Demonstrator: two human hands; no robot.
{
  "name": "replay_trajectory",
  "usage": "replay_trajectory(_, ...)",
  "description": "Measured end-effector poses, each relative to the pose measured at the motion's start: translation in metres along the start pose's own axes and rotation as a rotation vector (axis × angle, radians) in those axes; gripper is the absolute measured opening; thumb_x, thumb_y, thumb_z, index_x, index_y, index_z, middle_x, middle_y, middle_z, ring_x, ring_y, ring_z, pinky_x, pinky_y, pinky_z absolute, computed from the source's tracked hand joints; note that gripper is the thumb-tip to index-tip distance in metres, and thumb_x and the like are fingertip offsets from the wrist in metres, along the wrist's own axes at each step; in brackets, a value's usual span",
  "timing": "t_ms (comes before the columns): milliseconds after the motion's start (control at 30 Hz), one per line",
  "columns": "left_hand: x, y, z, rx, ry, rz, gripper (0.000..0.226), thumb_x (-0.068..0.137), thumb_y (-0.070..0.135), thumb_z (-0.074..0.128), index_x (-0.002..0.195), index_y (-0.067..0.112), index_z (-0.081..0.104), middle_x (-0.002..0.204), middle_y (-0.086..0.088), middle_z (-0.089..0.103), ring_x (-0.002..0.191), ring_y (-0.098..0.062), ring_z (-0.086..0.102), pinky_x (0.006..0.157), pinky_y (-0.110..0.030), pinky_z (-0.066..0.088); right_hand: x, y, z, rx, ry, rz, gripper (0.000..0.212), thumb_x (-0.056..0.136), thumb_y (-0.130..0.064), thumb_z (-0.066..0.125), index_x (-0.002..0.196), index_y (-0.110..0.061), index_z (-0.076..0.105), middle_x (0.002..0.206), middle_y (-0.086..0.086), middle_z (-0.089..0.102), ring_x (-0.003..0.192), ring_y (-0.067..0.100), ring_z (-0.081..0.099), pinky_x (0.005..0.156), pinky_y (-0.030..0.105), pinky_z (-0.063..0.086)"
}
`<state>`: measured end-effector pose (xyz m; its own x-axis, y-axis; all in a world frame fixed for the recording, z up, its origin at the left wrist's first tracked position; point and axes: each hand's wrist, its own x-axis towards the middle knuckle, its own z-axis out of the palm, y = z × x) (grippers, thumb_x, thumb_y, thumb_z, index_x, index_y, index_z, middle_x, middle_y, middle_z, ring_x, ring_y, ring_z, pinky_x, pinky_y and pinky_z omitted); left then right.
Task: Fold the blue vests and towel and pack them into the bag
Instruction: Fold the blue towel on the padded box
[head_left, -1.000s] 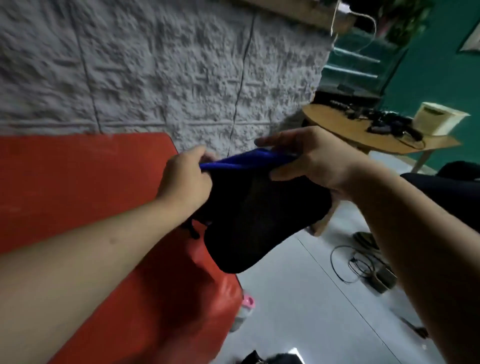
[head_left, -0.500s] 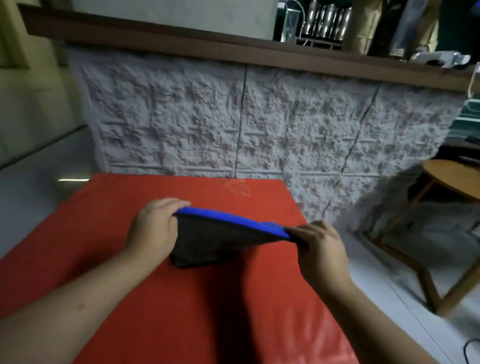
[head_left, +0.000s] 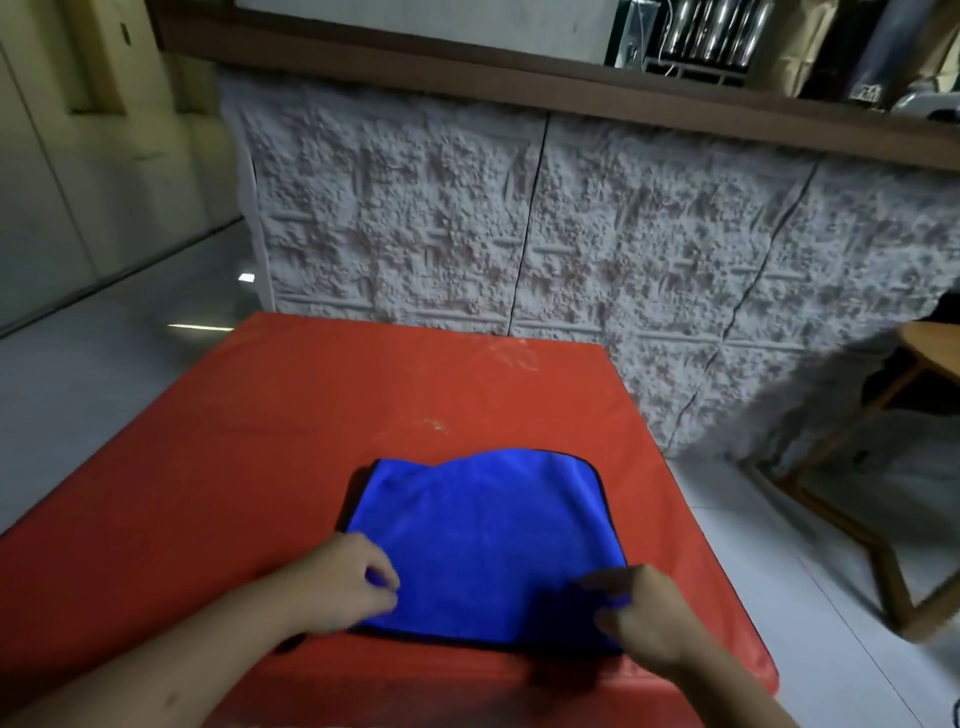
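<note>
In the head view, a blue towel (head_left: 483, 545) edged with a dark trim is seen spread flat on a red mat (head_left: 260, 467), lying toward the near right part of the mat. Its far edge is slightly humped, while the rest is laid smooth against the mat. The left hand (head_left: 348, 587) is placed at the near left corner of the towel, its fingers curled inward, and a small piece of blue cloth is seen pinched between the thumb and the fingertips. The right hand (head_left: 639, 613) is set at the near right corner, its fingers likewise bent, and the towel's edge is gripped between the thumb and the fingers; that corner is lifted a little off the mat and a shadow is cast beneath it. Both forearms are seen reaching in from the bottom of the frame. The mat is laid on a pale tiled floor (head_left: 104, 364) and is butted against a rough, textured white wall panel (head_left: 519, 234), above which a brown wooden ledge (head_left: 467, 78) is run. At the right edge, part of a wooden table (head_left: 930, 348) with splayed legs is seen standing well apart from the towel.
</note>
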<state>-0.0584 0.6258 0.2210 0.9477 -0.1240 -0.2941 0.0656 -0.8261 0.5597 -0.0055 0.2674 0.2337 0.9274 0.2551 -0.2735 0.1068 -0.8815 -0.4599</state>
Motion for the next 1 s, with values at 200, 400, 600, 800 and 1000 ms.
replay_trajectory(200, 0.061, -0.011, -0.005, -0.128, 0.601, -0.159, 0.017, 0.09, 0.02, 0.07, 0.107, 0.022, 0.075, 0.115, 0.0, 0.069, 0.105, -0.018, 0.064, 0.091, -0.023, 0.043, 0.057, 0.001, -0.001, 0.2, 0.382, 0.092, 0.037, 0.091, -0.02, 0.068, 0.128, -0.021, 0.069, 0.089, -0.003, 0.079, 0.077, 0.01, 0.072, 0.072, 0.021, 0.051)
replay_trajectory(400, 0.115, -0.022, -0.024, -0.589, 0.609, -0.407, 0.06, 0.081, 0.043, 0.078, 0.132, 0.017, 0.06, 0.121, -0.005, 0.069, 0.106, -0.023, 0.067, 0.097, -0.039, 0.054, 0.123, -0.001, -0.006, 0.599, 0.358, 0.187, 0.059, 0.091, -0.019, 0.072, 0.146, -0.015, 0.051, 0.123, 0.008, 0.06, 0.116, 0.024, 0.062, 0.102, 0.044, 0.051)
replay_trajectory(600, 0.131, -0.015, -0.041, -1.058, 0.192, -0.662, 0.033, 0.089, 0.031, 0.076, 0.091, -0.001, 0.07, 0.071, -0.015, 0.074, 0.059, -0.025, 0.07, 0.055, -0.032, 0.058, 0.161, -0.002, 0.006, 0.618, 0.32, 0.341, 0.051, 0.084, -0.032, 0.08, 0.128, -0.014, 0.064, 0.118, 0.012, 0.071, 0.106, 0.031, 0.069, 0.096, 0.049, 0.056)
replay_trajectory(800, 0.121, -0.034, -0.05, -0.931, 0.235, -0.543, 0.009, 0.087, 0.011, 0.077, 0.09, 0.003, 0.073, 0.097, -0.021, 0.075, 0.076, -0.027, 0.07, 0.072, -0.033, 0.056, 0.153, -0.019, -0.01, 0.526, 0.15, 0.297, 0.011, 0.077, -0.002, 0.07, 0.069, -0.008, 0.075, 0.059, 0.009, 0.066, 0.051, 0.02, 0.058, 0.046, 0.028, 0.048)
replay_trajectory(1000, 0.108, -0.047, -0.065, -1.03, 0.414, -0.464, 0.04, 0.083, -0.017, 0.059, 0.101, 0.018, 0.068, 0.1, -0.016, 0.071, 0.086, -0.027, 0.067, 0.07, -0.03, 0.053, 0.133, -0.028, -0.021, 0.738, 0.21, 0.223, 0.015, 0.053, -0.004, 0.061, 0.048, -0.014, 0.051, 0.054, 0.008, 0.039, 0.054, 0.019, 0.033, 0.052, 0.032, 0.021)
